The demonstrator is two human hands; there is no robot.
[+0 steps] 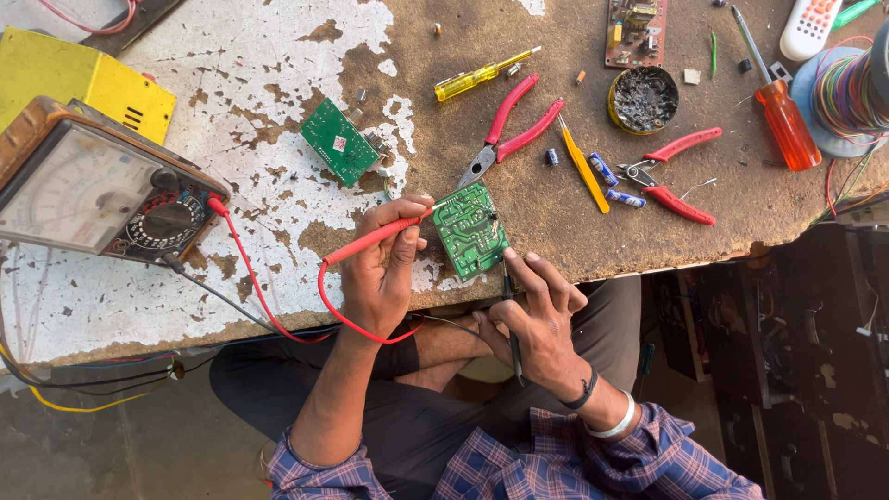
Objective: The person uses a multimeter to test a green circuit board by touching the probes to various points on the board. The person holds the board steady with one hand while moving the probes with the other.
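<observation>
**Head view: two probes on a green circuit board**

Head camera looked straight down on a worn workbench [278,56] with flaking white paint. Near the centre of the frame, at the bench's front edge, lay a green circuit board [470,230], solder side up and tilted slightly. The left hand [380,268] had its fingers closed around a red probe [370,241], whose tip touched the board's left edge. The right hand [537,319] pinched a black probe [510,306] between thumb and fingers — its tip met the board's lower right corner.

A red lead [269,306] looped from the left hand back to an analog multimeter [93,190] at the left of the frame, and a black lead [213,292] ran from the same meter under the bench edge. A yellow box [83,79] sat above the meter in the upper left.

Above the held board lay a second green board [339,141], and to its right a yellow screwdriver [482,76], red-handled pliers [514,125] and red-handled cutters [671,176]. Further right (toward the upper right corner) were a round tin of dark paste [644,98], an orange screwdriver [782,116] and a spool of coloured wire [847,93].

The person wore a plaid shirt — a band and a bracelet circled the right wrist.
</observation>
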